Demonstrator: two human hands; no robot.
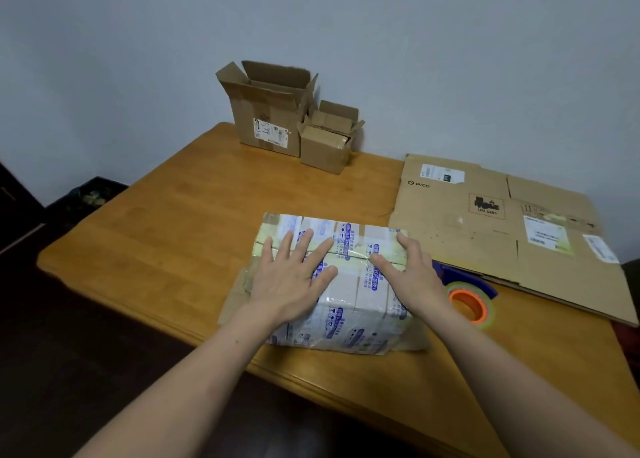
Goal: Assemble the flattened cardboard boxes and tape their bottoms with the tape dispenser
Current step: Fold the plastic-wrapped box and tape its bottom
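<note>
Fingers (304, 246) of the left hand (291, 277) are straight and spread wide. They lie flat on top of the box (349, 308). They hold nothing and only press down. The right hand (412, 277) is flat and open too. Its first finger and thumb are spread apart on the right end of the box top, and it also holds nothing.

Under both hands runs the line (349, 255) where the two bottom flaps meet. It goes from side to side, left to right, the same way the box is long. Shiny tape with blue print covers it, so this box bottom looks closed, and I think the hands are rubbing the tape down.

The box sits near the front edge of the wooden table (173, 235), right in front of the person.

The tape dispenser (467, 298) is blue with an orange ring. It lies on the table just to the right of the box, close beside the right wrist. The right hand is much nearer to it than the left hand.

Past the dispenser, farther right, is the flat cardboard (502, 229). It is not yet made into a box, so I think it comes next. The right hand is on that side and could reach it first.

At the back by the wall stand two open boxes (270, 118), side by side and touching
</note>
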